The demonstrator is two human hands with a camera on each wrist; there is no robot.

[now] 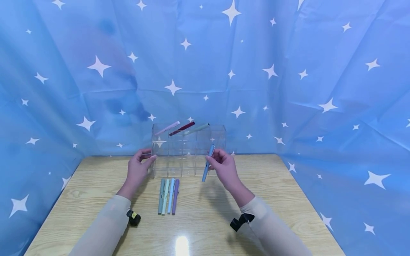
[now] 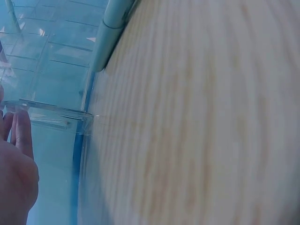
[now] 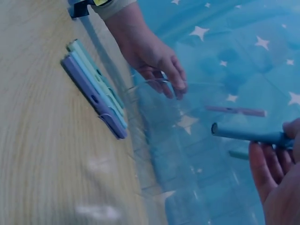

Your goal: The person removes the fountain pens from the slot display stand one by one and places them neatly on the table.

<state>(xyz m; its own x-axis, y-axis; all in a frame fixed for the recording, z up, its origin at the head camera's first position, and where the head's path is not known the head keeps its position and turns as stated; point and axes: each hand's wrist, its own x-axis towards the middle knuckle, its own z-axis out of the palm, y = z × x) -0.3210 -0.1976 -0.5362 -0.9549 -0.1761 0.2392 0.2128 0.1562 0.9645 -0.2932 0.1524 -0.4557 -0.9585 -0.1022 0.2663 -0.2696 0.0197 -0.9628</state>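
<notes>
A clear plastic organizer with several compartments stands at the back of the table. My left hand grips its left side wall, thumb in front. In its upper part lie a lilac pen, a dark red pen and a pale green pen, all slanted. Between thumb and fingers my right hand pinches a blue pen, held tilted before the organizer's right part. The right wrist view shows one end of this blue pen pointing away from the fingers.
In front of the organizer, side by side on the wooden table, lie a grey-green pen, a light green pen, a light blue pen and a purple pen. A blue star-patterned curtain hangs right behind the table.
</notes>
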